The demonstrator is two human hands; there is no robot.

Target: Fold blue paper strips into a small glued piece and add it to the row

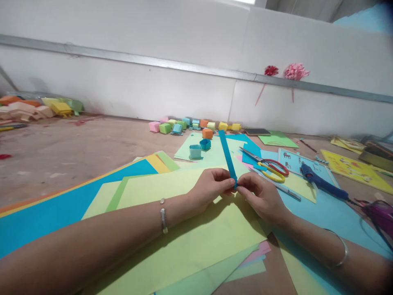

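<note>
A long blue paper strip (227,155) stands up between my two hands, its lower end pinched at the fingertips. My left hand (213,186) closes thumb and fingers on that end from the left. From the right, my right hand (259,194) pinches the same end, fingers curled. The fingertips hide how the end is folded. Beneath both hands lies a pale green paper sheet (184,229). Just beyond them are a light blue paper box (195,151) and a darker blue paper box (205,144), both small and open-topped.
Red- and yellow-handled scissors (270,168) lie to the right, near a blue glue gun (322,182) and a metallic pen-like tool (288,191). Several small colored paper boxes (166,128) line the wall. More folded paper pieces (27,108) are piled far left. Blue paper (55,209) spreads at left.
</note>
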